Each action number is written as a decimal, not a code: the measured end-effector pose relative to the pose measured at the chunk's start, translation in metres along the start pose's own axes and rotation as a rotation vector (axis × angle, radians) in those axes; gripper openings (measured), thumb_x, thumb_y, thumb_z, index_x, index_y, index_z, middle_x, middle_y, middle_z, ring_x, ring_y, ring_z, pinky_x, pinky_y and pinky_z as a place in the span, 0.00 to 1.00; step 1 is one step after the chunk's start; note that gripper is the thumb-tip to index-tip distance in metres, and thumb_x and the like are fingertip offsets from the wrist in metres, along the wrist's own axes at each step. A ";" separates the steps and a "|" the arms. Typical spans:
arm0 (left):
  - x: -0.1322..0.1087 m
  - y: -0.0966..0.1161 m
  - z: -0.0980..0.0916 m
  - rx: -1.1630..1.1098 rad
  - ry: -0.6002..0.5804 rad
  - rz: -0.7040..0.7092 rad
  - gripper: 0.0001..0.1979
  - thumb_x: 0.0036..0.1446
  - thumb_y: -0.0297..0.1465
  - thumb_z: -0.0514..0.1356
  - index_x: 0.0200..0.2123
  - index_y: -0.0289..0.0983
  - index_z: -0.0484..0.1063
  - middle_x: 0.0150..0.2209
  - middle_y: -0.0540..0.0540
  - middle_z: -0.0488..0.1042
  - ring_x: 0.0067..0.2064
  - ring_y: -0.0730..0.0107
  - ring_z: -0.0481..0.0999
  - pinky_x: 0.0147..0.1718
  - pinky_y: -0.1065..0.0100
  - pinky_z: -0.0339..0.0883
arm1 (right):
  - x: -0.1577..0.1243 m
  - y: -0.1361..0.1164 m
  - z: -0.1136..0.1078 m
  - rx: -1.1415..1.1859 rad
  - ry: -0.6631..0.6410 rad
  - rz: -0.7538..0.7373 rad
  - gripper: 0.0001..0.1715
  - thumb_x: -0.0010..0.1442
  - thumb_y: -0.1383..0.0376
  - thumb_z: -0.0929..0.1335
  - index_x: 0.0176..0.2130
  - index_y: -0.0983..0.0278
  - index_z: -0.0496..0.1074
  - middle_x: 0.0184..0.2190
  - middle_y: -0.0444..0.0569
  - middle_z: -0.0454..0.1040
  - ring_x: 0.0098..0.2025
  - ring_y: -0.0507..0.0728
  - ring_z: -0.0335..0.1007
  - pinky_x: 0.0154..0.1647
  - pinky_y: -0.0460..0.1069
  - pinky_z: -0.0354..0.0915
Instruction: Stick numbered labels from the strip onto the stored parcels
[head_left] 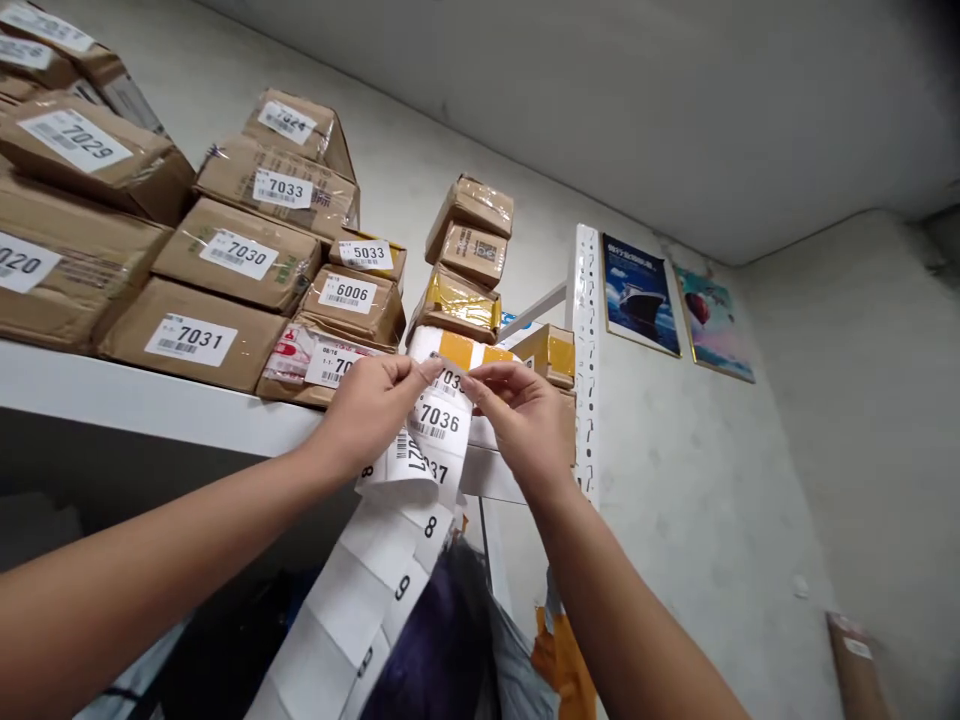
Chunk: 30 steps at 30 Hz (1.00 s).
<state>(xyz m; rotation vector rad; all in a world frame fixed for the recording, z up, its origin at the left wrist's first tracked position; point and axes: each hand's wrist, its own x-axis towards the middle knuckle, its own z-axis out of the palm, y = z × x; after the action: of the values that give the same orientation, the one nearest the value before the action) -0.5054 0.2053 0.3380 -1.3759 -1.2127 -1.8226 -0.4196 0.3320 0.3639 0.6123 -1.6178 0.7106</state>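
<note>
A long white strip of numbered barcode labels [431, 440] hangs down in front of the shelf; the numbers 7036 and 7037 show near its top. My left hand [371, 400] pinches the strip's upper left edge. My right hand [521, 415] pinches the top label from the right side. Both hands are closed on the strip, held up against a white parcel with yellow tape [461, 350] on the white shelf [150, 400]. The strip's lower part trails down below my arms.
Brown taped cartons with number labels, such as 7031 [191, 340], 7030 [240, 255] and 7033 [281, 188], are stacked on the shelf. A white slotted upright [586, 350] stands at the shelf end. Two posters [641, 295] hang on the grey wall. Bags lie below.
</note>
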 end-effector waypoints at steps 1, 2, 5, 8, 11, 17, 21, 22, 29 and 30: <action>0.001 0.000 0.001 -0.023 0.012 -0.004 0.19 0.50 0.43 0.62 0.18 0.35 0.66 0.17 0.54 0.63 0.20 0.78 0.61 0.19 0.73 0.52 | 0.000 -0.001 0.002 -0.016 0.015 -0.033 0.03 0.49 0.65 0.72 0.28 0.61 0.73 0.26 0.42 0.75 0.28 0.50 0.70 0.28 0.47 0.69; 0.002 0.000 0.002 -0.047 0.011 -0.011 0.17 0.48 0.43 0.64 0.20 0.35 0.68 0.18 0.54 0.65 0.21 0.77 0.63 0.19 0.73 0.53 | 0.002 -0.002 0.004 -0.039 0.021 -0.059 0.03 0.50 0.65 0.72 0.28 0.61 0.73 0.27 0.42 0.75 0.29 0.50 0.70 0.29 0.48 0.69; 0.009 0.002 0.003 -0.072 -0.029 -0.085 0.16 0.43 0.43 0.66 0.23 0.35 0.70 0.20 0.52 0.69 0.21 0.74 0.66 0.19 0.72 0.55 | 0.019 -0.008 0.007 -0.137 0.011 -0.130 0.03 0.50 0.65 0.72 0.28 0.61 0.74 0.27 0.43 0.76 0.31 0.52 0.71 0.34 0.50 0.70; 0.011 0.005 0.002 0.027 -0.105 -0.151 0.18 0.43 0.44 0.65 0.18 0.37 0.66 0.16 0.53 0.64 0.18 0.75 0.62 0.17 0.72 0.51 | 0.053 -0.010 0.009 -0.197 0.061 -0.230 0.02 0.51 0.66 0.72 0.28 0.62 0.74 0.26 0.43 0.76 0.30 0.51 0.71 0.34 0.50 0.69; 0.002 0.007 0.001 0.240 -0.186 -0.071 0.22 0.45 0.42 0.63 0.13 0.39 0.56 0.14 0.57 0.53 0.17 0.78 0.54 0.17 0.72 0.45 | 0.089 -0.004 0.008 -0.326 0.163 -0.234 0.01 0.53 0.68 0.70 0.29 0.63 0.73 0.24 0.42 0.72 0.26 0.50 0.67 0.31 0.50 0.66; -0.016 0.004 -0.010 0.253 -0.267 0.138 0.23 0.53 0.45 0.55 0.15 0.39 0.52 0.16 0.56 0.51 0.21 0.76 0.53 0.21 0.71 0.47 | 0.111 -0.002 0.010 -0.856 0.215 -0.309 0.16 0.44 0.70 0.75 0.36 0.62 0.73 0.33 0.47 0.70 0.30 0.54 0.65 0.37 0.56 0.64; -0.011 0.003 -0.020 0.280 -0.211 0.245 0.22 0.56 0.44 0.53 0.16 0.38 0.56 0.19 0.54 0.56 0.24 0.74 0.58 0.24 0.71 0.51 | 0.100 -0.007 0.009 -0.996 0.128 -0.315 0.18 0.47 0.68 0.74 0.41 0.62 0.73 0.37 0.51 0.72 0.34 0.58 0.68 0.39 0.60 0.65; -0.009 0.003 -0.022 0.262 -0.204 0.254 0.21 0.57 0.43 0.52 0.17 0.38 0.59 0.20 0.53 0.59 0.25 0.73 0.60 0.25 0.71 0.53 | 0.095 -0.009 0.008 -0.963 0.085 -0.298 0.13 0.50 0.67 0.72 0.38 0.62 0.74 0.35 0.51 0.73 0.36 0.59 0.69 0.41 0.60 0.65; 0.004 0.001 -0.023 -0.081 -0.199 0.074 0.15 0.52 0.43 0.59 0.32 0.36 0.76 0.29 0.48 0.76 0.30 0.70 0.70 0.27 0.71 0.61 | 0.027 -0.027 0.003 -0.156 -0.352 0.079 0.12 0.50 0.57 0.72 0.35 0.61 0.75 0.30 0.47 0.77 0.29 0.53 0.71 0.27 0.50 0.67; 0.005 0.001 -0.020 -0.117 -0.173 0.050 0.14 0.50 0.41 0.61 0.33 0.36 0.77 0.30 0.47 0.77 0.31 0.70 0.71 0.28 0.71 0.61 | 0.020 -0.027 0.003 -0.118 -0.328 0.097 0.12 0.47 0.59 0.73 0.33 0.62 0.75 0.29 0.46 0.76 0.27 0.52 0.69 0.25 0.48 0.65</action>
<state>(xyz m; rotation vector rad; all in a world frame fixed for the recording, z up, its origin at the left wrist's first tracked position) -0.5147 0.1871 0.3416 -1.6438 -1.1604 -1.7944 -0.4052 0.3114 0.3860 0.5886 -1.9890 0.6017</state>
